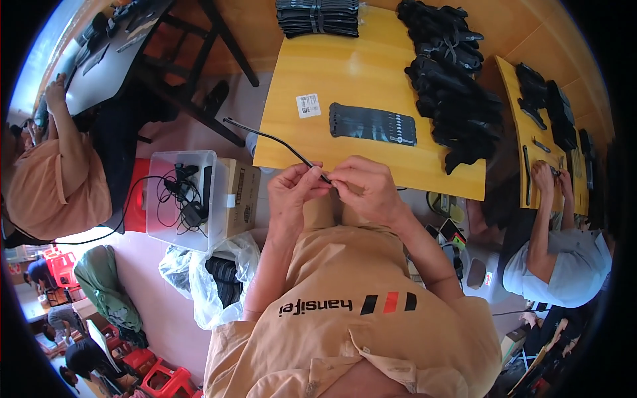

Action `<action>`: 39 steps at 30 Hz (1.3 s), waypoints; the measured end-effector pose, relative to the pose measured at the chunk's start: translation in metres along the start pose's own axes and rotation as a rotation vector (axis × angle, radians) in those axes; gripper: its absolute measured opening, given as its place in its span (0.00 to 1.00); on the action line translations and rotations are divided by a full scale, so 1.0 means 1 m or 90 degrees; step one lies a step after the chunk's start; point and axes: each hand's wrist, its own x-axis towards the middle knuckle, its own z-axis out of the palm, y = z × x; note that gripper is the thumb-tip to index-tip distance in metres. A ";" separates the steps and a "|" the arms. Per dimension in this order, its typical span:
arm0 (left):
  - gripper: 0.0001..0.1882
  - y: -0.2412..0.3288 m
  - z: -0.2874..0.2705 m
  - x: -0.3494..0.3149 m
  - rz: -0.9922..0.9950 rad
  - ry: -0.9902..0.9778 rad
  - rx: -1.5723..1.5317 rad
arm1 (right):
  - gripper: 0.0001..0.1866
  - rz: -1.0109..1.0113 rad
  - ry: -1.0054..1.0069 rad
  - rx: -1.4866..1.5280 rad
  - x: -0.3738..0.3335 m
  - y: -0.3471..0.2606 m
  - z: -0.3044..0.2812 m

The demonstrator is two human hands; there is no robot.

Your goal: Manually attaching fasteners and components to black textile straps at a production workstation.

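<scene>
Just in front of my chest, at the table's near edge, both hands meet on a thin, bendy black strip [279, 140]. Its long free end curves up and away to the left. My left hand [292, 190] pinches it near its lower end. The fingers of my right hand [369, 188] are closed at that same end, fingertips close to the left ones. Beyond my hands, on the yellow table [298, 142], lies a flat black packet [371, 124] with a row of pale round marks. A white printed label [308, 105] lies to its left.
Heaped black fabric pieces [458, 99] line the table's right side; a banded black stack [317, 17] sits at the far edge. At left are a clear bin [179, 229] of cables, a cardboard box [244, 199] and a plastic bag [199, 278]. Co-workers sit on both sides.
</scene>
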 end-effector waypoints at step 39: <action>0.11 -0.005 -0.013 -0.022 0.307 0.097 0.231 | 0.04 0.144 0.097 0.148 -0.003 -0.004 0.049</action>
